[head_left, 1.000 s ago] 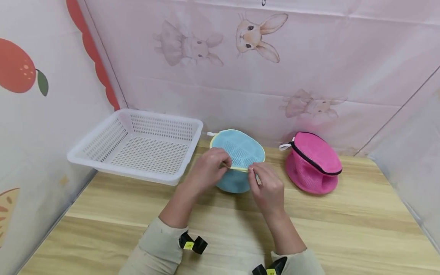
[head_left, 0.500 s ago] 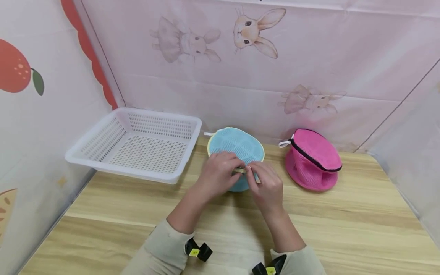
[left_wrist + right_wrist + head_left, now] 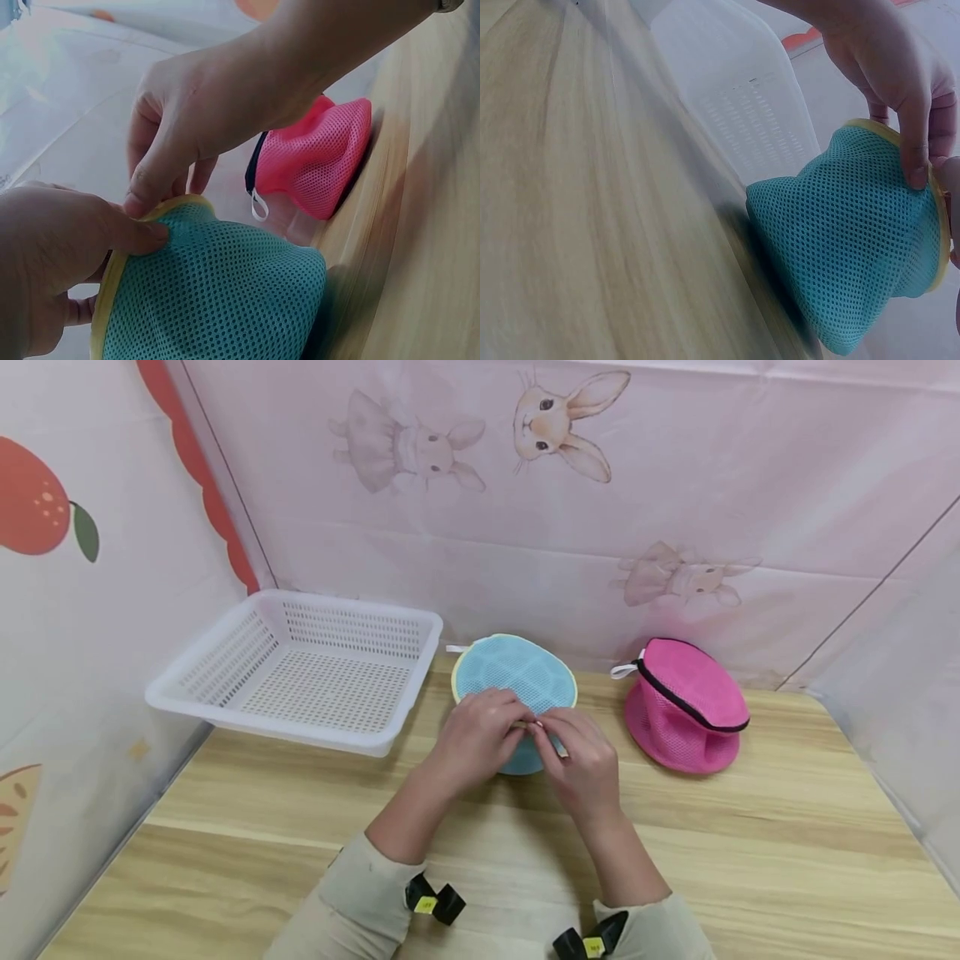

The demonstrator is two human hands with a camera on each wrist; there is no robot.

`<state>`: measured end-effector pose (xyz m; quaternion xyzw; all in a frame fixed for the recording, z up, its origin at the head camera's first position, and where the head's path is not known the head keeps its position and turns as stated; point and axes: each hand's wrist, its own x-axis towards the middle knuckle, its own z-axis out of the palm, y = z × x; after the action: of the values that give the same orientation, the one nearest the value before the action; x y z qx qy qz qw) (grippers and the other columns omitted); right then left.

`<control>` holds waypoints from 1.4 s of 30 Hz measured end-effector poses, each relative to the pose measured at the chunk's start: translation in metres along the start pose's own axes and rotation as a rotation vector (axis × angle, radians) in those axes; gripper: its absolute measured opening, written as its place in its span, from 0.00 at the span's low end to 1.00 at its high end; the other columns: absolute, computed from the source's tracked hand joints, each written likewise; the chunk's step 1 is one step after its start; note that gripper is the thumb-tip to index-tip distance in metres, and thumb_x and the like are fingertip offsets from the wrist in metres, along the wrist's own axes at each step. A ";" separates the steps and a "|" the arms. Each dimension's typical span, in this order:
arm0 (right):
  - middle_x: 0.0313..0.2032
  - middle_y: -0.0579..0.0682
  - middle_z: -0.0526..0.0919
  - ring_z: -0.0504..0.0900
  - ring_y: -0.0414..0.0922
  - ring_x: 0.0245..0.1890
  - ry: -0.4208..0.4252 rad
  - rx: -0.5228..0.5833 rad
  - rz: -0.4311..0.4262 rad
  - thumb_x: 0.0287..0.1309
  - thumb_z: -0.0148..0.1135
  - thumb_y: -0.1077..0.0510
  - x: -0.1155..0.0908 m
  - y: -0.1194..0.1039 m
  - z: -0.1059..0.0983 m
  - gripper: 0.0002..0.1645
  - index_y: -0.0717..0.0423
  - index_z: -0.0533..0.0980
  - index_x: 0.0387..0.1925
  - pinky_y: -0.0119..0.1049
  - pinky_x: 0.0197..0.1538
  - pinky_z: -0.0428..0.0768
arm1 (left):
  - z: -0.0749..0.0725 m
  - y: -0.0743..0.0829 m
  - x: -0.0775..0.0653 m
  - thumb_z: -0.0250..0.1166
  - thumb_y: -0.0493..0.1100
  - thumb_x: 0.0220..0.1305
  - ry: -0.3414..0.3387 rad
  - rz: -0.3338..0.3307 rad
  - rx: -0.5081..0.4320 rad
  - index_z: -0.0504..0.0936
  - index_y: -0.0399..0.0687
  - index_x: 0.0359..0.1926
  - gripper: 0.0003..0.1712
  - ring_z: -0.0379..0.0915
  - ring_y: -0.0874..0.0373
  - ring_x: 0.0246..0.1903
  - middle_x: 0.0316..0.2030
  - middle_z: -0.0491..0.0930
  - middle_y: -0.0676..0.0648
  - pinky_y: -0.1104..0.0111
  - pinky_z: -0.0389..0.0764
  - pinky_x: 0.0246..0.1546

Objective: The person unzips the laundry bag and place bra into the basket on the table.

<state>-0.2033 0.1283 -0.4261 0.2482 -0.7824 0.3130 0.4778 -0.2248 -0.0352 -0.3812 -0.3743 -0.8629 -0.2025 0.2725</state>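
A light blue mesh bag (image 3: 517, 668) with yellow trim stands on the table near the back wall, its round lid facing up. My left hand (image 3: 480, 735) pinches the yellow-trimmed edge at the front, with the thumb (image 3: 142, 236) lying against the blue mesh. Right beside it, my right hand (image 3: 581, 760) pinches the same edge, so the fingertips of both hands meet there. The zipper part between the fingertips is hidden. In the right wrist view the mesh side (image 3: 847, 225) bulges out below the trim (image 3: 937, 262).
A white perforated plastic basket (image 3: 405, 718) stands at the left on the wooden table (image 3: 780, 860). To the right sits a pink mesh bag (image 3: 690, 681) with black trim and a white loop (image 3: 624, 671). A pink wall covering (image 3: 480, 560) with printed rabbits rises behind.
My left hand has slid right along the yellow trim until it meets my right hand. The right hand and both bags have stayed nearly in place.
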 end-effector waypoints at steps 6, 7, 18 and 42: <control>0.37 0.53 0.88 0.84 0.53 0.44 -0.012 0.024 0.030 0.53 0.70 0.62 0.000 0.002 0.000 0.08 0.61 0.86 0.36 0.44 0.54 0.80 | 0.000 -0.001 0.000 0.73 0.39 0.55 0.000 0.012 0.001 0.90 0.53 0.34 0.05 0.76 0.61 0.28 0.25 0.78 0.56 0.67 0.75 0.28; 0.38 0.54 0.88 0.84 0.54 0.46 -0.012 0.031 0.031 0.53 0.70 0.63 0.000 0.003 0.000 0.08 0.61 0.87 0.36 0.45 0.55 0.79 | 0.000 -0.001 0.000 0.73 0.39 0.56 0.000 0.013 0.003 0.90 0.53 0.35 0.06 0.75 0.61 0.28 0.25 0.77 0.56 0.67 0.74 0.27; 0.47 0.56 0.87 0.81 0.57 0.55 -0.113 0.025 0.061 0.54 0.71 0.59 0.000 0.006 -0.002 0.13 0.61 0.86 0.42 0.46 0.63 0.75 | -0.002 -0.002 -0.001 0.72 0.40 0.58 0.008 0.023 0.000 0.90 0.53 0.37 0.06 0.68 0.61 0.24 0.22 0.72 0.54 0.70 0.68 0.24; 0.37 0.52 0.89 0.86 0.52 0.46 -0.106 -0.004 0.066 0.58 0.66 0.61 0.002 0.003 -0.004 0.07 0.60 0.87 0.32 0.45 0.54 0.81 | -0.002 -0.001 -0.001 0.72 0.37 0.56 -0.136 -0.046 -0.069 0.88 0.48 0.39 0.08 0.73 0.61 0.29 0.27 0.77 0.53 0.67 0.75 0.32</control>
<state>-0.2038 0.1329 -0.4238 0.2376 -0.8149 0.3135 0.4258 -0.2242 -0.0375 -0.3807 -0.3765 -0.8803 -0.2124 0.1953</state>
